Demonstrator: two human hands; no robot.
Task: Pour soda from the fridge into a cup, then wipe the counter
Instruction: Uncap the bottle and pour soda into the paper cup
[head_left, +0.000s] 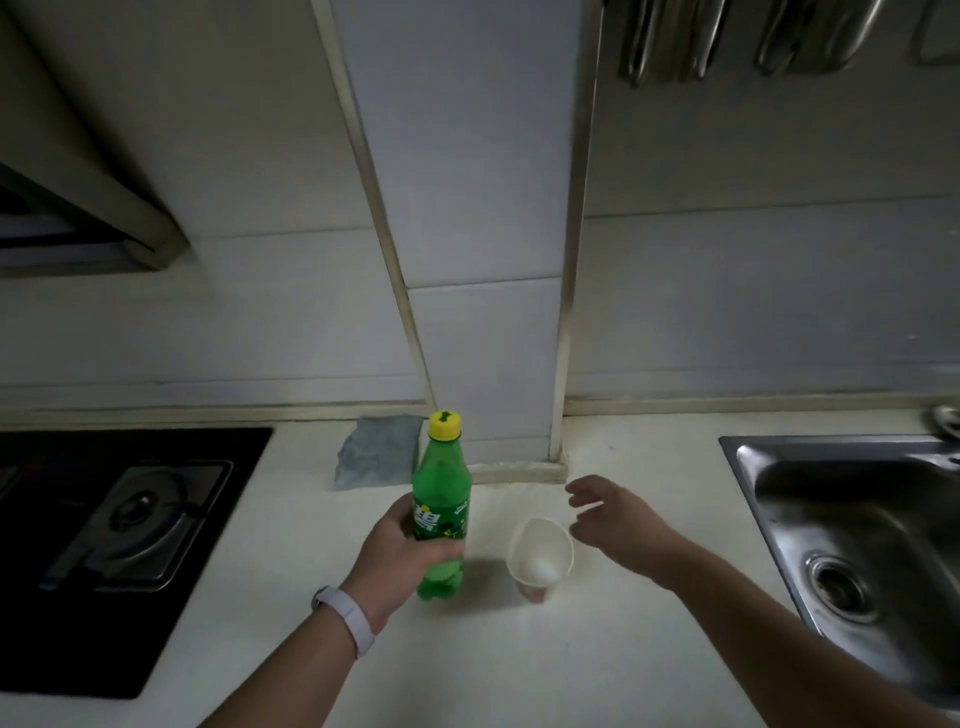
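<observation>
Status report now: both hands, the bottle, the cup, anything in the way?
Left hand grips green soda bottle, cap on. Right hand open beside paper cup. Cup upright, looks empty. Nothing between them.

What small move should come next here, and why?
Probably the right hand should reach to the yellow cap and twist it off: the left hand grips the upright bottle, still capped, and the cup looks empty.

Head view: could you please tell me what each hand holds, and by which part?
The left hand grips the green soda bottle around its labelled middle. The right hand holds nothing, open beside the paper cup.
</observation>
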